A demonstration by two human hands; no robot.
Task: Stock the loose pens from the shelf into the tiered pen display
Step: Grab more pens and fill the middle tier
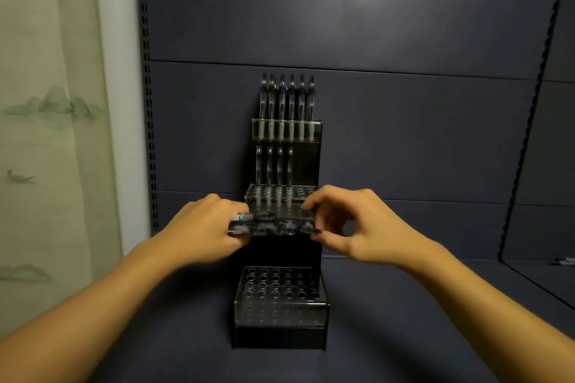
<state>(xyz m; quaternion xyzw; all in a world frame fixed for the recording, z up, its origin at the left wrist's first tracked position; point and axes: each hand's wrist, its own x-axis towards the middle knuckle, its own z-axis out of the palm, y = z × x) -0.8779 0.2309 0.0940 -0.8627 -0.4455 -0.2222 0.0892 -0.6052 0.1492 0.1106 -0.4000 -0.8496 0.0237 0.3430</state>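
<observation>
Pens (273, 225) lie bundled crosswise, left hand (202, 227) gripping one end, right hand (357, 227) pinching the other.

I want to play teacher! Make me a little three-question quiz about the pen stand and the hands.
1. True or false: the bottom tier of the tiered pen display already has pens standing in it.
2. How many pens stand in the top row?
A) two B) four C) six
3. Fill in: the bundle of pens is held lying ____ in front of the display, gripped by the left hand, with the right hand pinching its other end.

Key
1. False, its holes are empty.
2. C; the middle row has four.
3. Sideways.
</observation>
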